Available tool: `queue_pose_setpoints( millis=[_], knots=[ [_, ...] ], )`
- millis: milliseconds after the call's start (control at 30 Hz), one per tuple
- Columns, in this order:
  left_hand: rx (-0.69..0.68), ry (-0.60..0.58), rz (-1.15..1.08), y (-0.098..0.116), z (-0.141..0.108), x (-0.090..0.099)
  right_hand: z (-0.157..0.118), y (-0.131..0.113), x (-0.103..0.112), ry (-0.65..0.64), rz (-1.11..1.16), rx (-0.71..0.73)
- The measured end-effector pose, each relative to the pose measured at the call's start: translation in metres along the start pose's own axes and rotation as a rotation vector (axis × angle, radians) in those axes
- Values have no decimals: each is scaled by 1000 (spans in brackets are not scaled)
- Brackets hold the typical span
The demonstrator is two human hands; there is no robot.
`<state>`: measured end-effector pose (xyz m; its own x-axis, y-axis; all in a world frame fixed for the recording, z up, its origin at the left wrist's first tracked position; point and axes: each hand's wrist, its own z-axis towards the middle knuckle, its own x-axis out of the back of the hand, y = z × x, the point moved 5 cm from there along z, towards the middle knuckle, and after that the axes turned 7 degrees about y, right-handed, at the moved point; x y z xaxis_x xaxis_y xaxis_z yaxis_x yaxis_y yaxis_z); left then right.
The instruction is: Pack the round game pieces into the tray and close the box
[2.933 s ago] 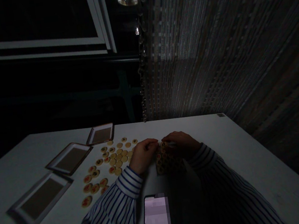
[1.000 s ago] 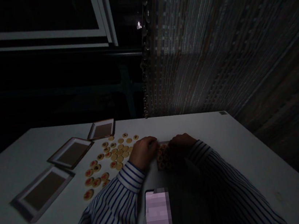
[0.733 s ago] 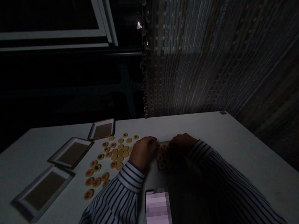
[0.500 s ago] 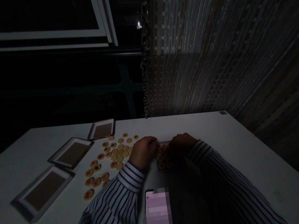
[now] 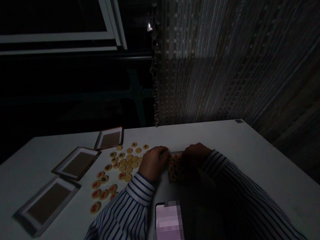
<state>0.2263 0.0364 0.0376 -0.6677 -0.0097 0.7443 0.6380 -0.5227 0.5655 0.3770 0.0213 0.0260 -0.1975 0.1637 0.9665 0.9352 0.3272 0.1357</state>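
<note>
In the head view, a small box (image 5: 176,169) of xiangqi pieces lies on the white table between my hands, its pieces set close together in rows. My left hand (image 5: 153,162) is curled at the box's left edge, with its fingertips against the far left corner. Bent over the right side is my right hand (image 5: 196,154); deep shadow hides its fingertips and whatever they pinch. Left of my left hand lie many loose round xiangqi pieces (image 5: 128,163), some face up with red or black characters, others showing plain backs.
Three shallow open trays, a near one (image 5: 47,201), a middle one (image 5: 77,163) and a far one (image 5: 108,138), line the table's left side. A lit phone (image 5: 167,229) lies by my left forearm. A string curtain (image 5: 212,50) hangs beyond the table's far right edge.
</note>
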Motion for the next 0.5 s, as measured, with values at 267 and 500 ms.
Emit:
queue_pose_setpoints(
  millis=[267, 500],
  knots=[
    [-5, 4, -8, 0, -1, 0, -1, -1, 0, 3, -1, -13],
    [-13, 11, -5, 0, -1, 1, 0, -1, -1, 15, -1, -5]
  ],
)
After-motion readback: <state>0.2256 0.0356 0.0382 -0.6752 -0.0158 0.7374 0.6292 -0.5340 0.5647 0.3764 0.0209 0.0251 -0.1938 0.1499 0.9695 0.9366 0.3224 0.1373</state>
